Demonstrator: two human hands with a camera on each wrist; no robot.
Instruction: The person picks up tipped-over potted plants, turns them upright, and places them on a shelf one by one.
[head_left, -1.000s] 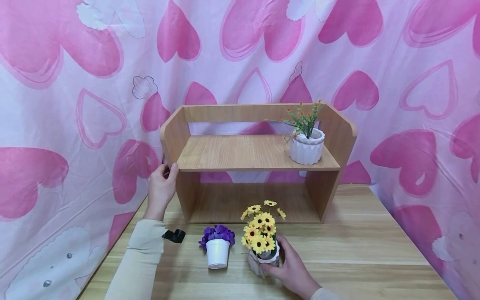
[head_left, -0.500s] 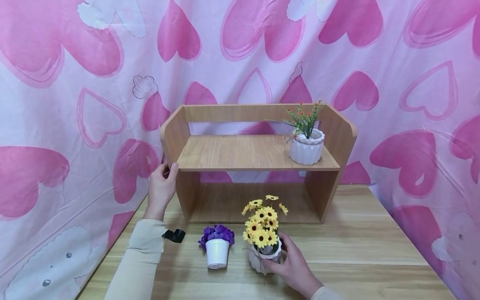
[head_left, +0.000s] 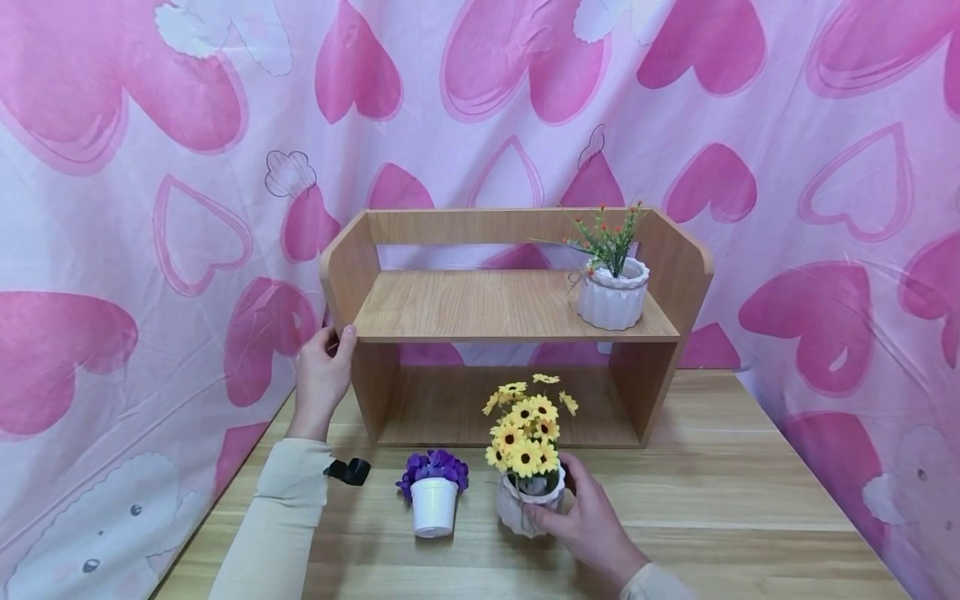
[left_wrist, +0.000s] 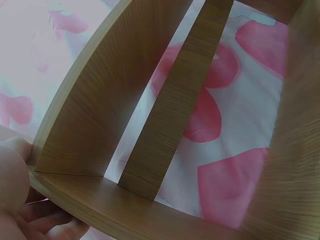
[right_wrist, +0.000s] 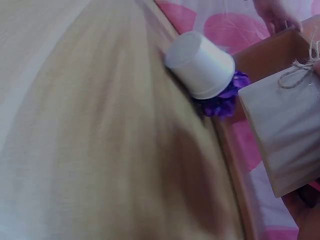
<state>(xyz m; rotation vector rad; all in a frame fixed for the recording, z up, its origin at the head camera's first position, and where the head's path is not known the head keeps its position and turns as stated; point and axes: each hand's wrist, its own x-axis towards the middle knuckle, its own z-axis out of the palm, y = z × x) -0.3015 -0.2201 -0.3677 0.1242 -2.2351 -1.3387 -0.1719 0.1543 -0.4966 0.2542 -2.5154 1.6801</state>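
My right hand [head_left: 592, 521] grips a ribbed white flowerpot [head_left: 516, 505] of yellow daisy-like flowers [head_left: 525, 433] from its right side. Its base is tilted up off the tabletop in the right wrist view, where twine shows round the pot [right_wrist: 285, 130]. At the left, my left hand [head_left: 322, 379] holds the side panel of a wooden two-tier shelf [head_left: 465, 304]. The left wrist view shows the thumb on that panel's edge, with the fingers [left_wrist: 67, 230] curled behind. Left of the held pot, a smooth white pot [head_left: 433, 507] with purple flowers [head_left: 435, 468] lies tipped on the table.
A white pot [head_left: 611, 302] with a red-flowered green plant stands at the right of the upper tier. Beside the left sleeve lies a small black object [head_left: 349, 472]. Pink heart-print cloth [head_left: 480, 100] hangs behind the wooden table [head_left: 750, 500].
My right hand has moved the yellow-flowered pot up and slightly toward the shelf, and the pot has become more upright. The left hand has stayed on the shelf's side panel.
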